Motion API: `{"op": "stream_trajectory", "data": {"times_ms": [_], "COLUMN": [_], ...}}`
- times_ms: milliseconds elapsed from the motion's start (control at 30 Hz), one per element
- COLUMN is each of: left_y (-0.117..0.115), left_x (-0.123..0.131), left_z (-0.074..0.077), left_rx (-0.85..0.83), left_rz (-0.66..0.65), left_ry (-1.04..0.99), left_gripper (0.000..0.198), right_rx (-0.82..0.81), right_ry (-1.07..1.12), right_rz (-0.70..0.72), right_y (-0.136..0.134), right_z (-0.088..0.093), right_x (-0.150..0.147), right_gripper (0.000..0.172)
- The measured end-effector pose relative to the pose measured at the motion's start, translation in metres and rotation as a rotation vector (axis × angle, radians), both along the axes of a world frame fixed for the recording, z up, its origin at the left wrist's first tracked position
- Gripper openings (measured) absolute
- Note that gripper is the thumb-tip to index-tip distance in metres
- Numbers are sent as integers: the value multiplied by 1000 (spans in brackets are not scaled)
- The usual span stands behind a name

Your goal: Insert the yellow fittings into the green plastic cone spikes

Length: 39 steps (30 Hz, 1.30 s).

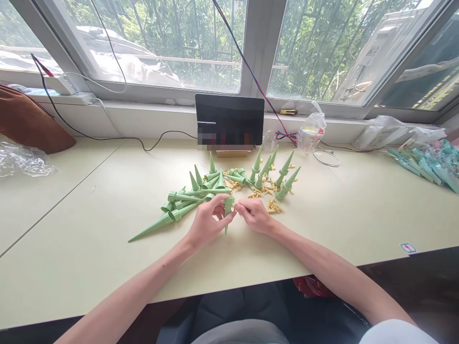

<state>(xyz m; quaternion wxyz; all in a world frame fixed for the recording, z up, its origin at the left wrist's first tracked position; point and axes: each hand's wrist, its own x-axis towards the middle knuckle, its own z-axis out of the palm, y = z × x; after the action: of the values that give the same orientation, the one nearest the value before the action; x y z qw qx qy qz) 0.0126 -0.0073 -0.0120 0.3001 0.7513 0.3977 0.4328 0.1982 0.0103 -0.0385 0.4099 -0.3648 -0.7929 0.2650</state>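
Note:
My left hand (pixel 209 220) grips a green cone-shaped spike (pixel 228 204) near its wide collar, its tip pointing down. Beside it, my right hand (pixel 255 215) is closed, its fingertips close to the collar; whatever they pinch is too small to make out. Left of and behind my hands lies a heap of green spikes (pixel 186 210), some upright, others on their sides. Several green spikes (pixel 286 184) stand tip-up or lean at the right rear. Small yellow pegs (pixel 274 207) are scattered between and in front of these.
A dark tablet (pixel 230 120) stands on a stand behind the heap. Cables run along the window side. At the right are a plastic-wrapped cup (pixel 311 136) and teal items (pixel 430 165); at the left, a brown bag (pixel 32 119) and crumpled plastic (pixel 23 160).

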Motion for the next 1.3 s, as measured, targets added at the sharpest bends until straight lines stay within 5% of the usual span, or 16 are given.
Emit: {"op": "stream_trajectory", "data": {"times_ms": [500,900,1300], "left_y": [0,2,2], "left_x": [1,0,0], "left_z": [1,0,-6], "left_rx": [-45,-112,-58], "left_rz": [4,12,16], "left_ry": [35,9,24], "left_gripper": [22,24,25], "right_rx": [-106,-96,-66], "right_ry": [91,63,50], "right_rz": [-74,43,30], "right_y": [2,1,1], "right_z": [-2,1,-1], "right_x": [-3,-2,-1], "right_gripper": [64,43,41]}}
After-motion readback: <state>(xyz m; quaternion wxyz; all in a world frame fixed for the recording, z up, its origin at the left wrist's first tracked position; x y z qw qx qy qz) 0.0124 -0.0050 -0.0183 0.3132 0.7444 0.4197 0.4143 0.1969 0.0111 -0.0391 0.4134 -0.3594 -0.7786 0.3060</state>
